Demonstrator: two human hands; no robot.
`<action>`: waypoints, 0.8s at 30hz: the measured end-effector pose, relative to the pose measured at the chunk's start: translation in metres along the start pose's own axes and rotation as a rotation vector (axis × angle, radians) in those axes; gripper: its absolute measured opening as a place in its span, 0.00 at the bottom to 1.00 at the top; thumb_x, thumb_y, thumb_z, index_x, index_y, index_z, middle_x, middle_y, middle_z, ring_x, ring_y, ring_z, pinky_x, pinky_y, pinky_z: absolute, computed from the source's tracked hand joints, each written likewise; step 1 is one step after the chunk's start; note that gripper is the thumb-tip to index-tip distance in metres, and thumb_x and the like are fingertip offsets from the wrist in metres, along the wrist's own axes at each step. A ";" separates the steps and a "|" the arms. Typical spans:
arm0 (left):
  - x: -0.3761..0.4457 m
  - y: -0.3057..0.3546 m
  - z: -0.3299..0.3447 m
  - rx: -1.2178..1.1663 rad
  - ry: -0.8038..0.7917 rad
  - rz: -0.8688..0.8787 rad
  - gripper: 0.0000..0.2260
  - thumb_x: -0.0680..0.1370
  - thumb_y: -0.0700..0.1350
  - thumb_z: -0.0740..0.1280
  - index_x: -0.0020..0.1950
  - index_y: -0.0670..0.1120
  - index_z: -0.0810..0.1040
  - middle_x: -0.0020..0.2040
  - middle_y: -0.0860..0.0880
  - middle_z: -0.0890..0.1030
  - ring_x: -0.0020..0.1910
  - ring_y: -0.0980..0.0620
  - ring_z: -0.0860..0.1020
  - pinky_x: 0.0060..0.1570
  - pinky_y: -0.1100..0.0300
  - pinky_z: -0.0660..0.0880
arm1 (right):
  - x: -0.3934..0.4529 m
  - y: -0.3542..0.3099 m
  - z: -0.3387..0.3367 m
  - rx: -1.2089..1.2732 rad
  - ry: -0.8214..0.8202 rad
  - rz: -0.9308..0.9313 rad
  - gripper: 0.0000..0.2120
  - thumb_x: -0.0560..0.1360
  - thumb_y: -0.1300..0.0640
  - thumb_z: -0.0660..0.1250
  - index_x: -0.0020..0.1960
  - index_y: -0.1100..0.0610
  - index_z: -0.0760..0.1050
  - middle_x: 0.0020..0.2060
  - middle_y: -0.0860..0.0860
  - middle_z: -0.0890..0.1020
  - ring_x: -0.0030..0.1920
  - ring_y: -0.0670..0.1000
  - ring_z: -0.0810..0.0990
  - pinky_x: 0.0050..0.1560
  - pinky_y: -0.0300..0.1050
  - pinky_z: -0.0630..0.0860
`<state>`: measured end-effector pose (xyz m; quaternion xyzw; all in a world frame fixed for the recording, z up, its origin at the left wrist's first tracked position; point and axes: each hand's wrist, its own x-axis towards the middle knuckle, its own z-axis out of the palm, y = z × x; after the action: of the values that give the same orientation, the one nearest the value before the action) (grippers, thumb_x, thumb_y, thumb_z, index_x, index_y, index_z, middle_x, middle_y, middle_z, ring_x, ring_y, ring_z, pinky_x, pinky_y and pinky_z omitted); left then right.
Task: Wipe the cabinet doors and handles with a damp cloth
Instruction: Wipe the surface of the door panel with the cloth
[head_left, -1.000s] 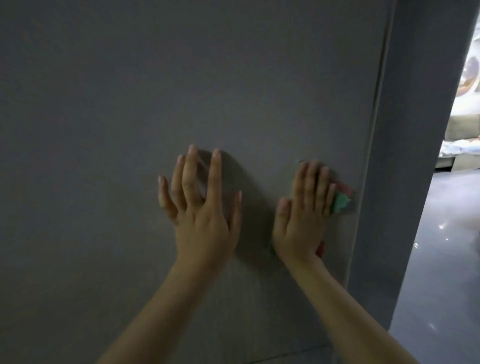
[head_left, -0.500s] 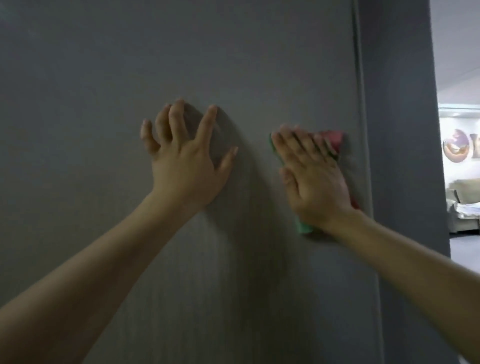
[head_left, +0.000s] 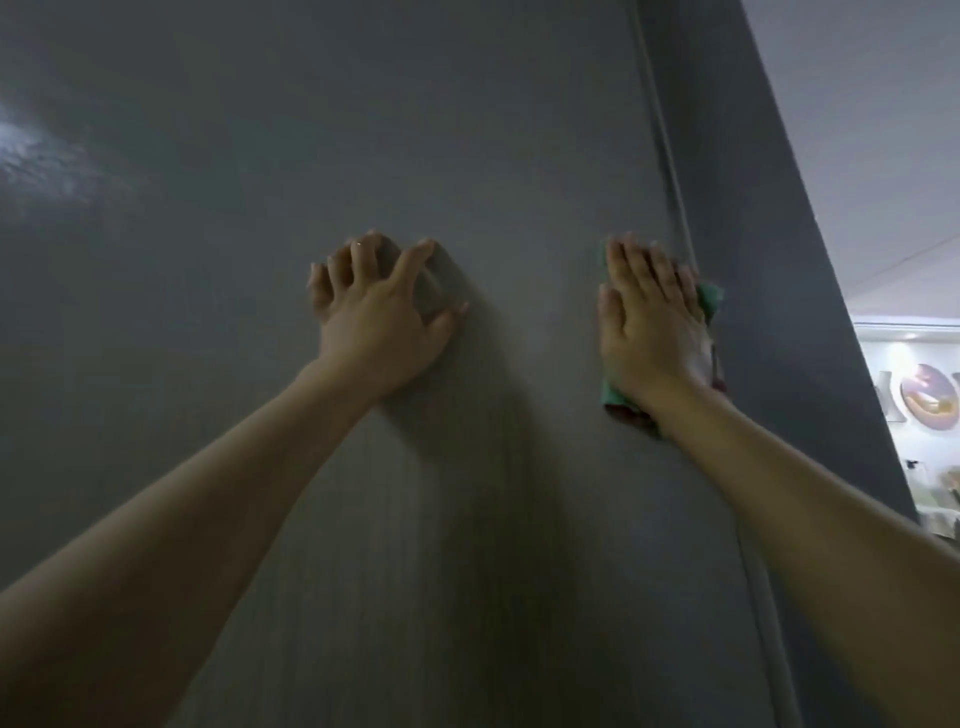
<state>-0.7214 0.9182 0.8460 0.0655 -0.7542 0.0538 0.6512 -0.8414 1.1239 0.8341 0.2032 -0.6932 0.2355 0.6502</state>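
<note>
A tall grey cabinet door (head_left: 260, 208) fills most of the view. My right hand (head_left: 649, 332) lies flat on a green and red cloth (head_left: 615, 402), pressing it against the door close to the door's right edge (head_left: 670, 171). The cloth shows below my palm and beside my little finger. My left hand (head_left: 379, 317) rests on the bare door to the left, fingers spread and bent, holding nothing. No handle is visible.
A dark grey side panel (head_left: 753, 260) runs down to the right of the door edge. Beyond it a bright room (head_left: 924, 405) with round wall decor opens at the far right. A pale ceiling (head_left: 857, 130) shows at upper right.
Both hands have slid up the door, the right one carrying the cloth along the right edge. My view has tilted upward, so the floor has left the view.
</note>
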 end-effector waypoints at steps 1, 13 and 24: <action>0.000 0.000 0.000 -0.003 -0.003 -0.009 0.30 0.75 0.65 0.61 0.74 0.59 0.59 0.74 0.44 0.56 0.73 0.39 0.52 0.73 0.42 0.46 | -0.008 -0.018 0.005 0.011 0.019 0.005 0.27 0.80 0.48 0.43 0.77 0.55 0.53 0.77 0.51 0.56 0.76 0.52 0.52 0.75 0.47 0.43; -0.004 -0.014 -0.010 -0.082 -0.063 0.038 0.27 0.78 0.63 0.57 0.76 0.57 0.59 0.75 0.47 0.57 0.75 0.44 0.53 0.73 0.48 0.47 | -0.025 -0.067 0.016 0.059 0.035 -0.199 0.31 0.77 0.46 0.39 0.76 0.57 0.57 0.75 0.52 0.60 0.76 0.55 0.55 0.74 0.51 0.44; -0.041 -0.082 -0.031 0.033 -0.057 -0.108 0.23 0.82 0.57 0.53 0.76 0.56 0.58 0.78 0.43 0.53 0.76 0.43 0.48 0.75 0.48 0.43 | -0.013 -0.103 0.023 0.049 0.010 -0.237 0.35 0.75 0.43 0.37 0.76 0.57 0.56 0.75 0.53 0.60 0.75 0.56 0.56 0.73 0.51 0.44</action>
<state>-0.6711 0.8434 0.8095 0.1185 -0.7667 0.0292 0.6302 -0.7982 1.0266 0.8269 0.2985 -0.6550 0.1748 0.6718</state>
